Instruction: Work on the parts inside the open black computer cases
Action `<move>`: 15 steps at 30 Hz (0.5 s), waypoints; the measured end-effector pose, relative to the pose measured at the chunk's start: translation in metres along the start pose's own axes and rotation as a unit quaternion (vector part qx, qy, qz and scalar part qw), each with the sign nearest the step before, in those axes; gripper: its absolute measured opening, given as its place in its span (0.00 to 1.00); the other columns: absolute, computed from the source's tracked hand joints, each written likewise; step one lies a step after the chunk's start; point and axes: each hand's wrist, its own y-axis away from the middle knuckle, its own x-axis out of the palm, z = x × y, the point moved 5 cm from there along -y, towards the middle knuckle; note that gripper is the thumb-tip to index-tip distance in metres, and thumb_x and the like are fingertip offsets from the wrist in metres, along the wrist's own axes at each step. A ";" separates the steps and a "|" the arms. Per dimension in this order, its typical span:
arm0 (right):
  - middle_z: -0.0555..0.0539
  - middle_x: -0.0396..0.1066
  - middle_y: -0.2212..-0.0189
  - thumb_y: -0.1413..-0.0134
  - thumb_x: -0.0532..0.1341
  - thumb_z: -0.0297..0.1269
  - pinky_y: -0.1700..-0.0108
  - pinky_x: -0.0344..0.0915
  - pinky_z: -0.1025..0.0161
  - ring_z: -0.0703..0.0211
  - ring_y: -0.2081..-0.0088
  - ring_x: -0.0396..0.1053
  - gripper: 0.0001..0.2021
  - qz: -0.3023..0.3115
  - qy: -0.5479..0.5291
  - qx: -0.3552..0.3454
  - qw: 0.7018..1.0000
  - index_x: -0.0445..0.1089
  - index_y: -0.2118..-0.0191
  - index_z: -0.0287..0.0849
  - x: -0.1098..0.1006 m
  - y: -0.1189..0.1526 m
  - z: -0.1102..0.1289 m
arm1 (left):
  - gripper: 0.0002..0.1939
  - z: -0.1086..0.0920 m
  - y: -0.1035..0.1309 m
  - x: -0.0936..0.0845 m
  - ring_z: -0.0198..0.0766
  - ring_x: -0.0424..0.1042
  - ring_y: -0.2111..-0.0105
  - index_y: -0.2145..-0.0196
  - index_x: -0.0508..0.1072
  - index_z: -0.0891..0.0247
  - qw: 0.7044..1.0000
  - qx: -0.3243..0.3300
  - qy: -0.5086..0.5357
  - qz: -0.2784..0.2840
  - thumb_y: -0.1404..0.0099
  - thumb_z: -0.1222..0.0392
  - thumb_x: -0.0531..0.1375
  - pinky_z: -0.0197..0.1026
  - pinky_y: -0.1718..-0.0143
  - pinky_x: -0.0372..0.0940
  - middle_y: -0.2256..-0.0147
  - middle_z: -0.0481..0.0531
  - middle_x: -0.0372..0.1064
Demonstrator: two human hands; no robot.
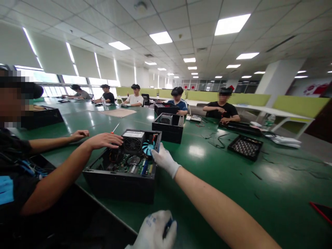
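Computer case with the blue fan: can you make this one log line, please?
computer case: open, blue fan inside; right hand: at its right rim; left hand: curled, grip unclear; co-worker's hand: near power supply

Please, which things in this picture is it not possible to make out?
All in the head view:
Whether the left hand holds something: its own fingers mostly cover the dark blue patch between them.
Whether the right hand grips the computer case: the hand itself hides part.
Text on the power supply label: too small.
Red-edged object: cut off by the right edge.

Free tabletop (207, 169) rightward (case (119, 186) leftward)
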 end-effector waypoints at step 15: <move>0.40 0.67 0.37 0.33 0.64 0.44 0.42 0.70 0.42 0.46 0.42 0.69 0.22 -0.021 0.353 -0.026 0.935 0.68 0.38 0.44 -0.084 -0.151 -0.082 | 0.11 0.051 0.013 0.031 0.38 0.75 0.75 0.61 0.72 0.57 0.988 -0.095 -0.033 -0.118 0.24 0.54 0.53 0.37 0.71 0.70 0.73 0.50 0.72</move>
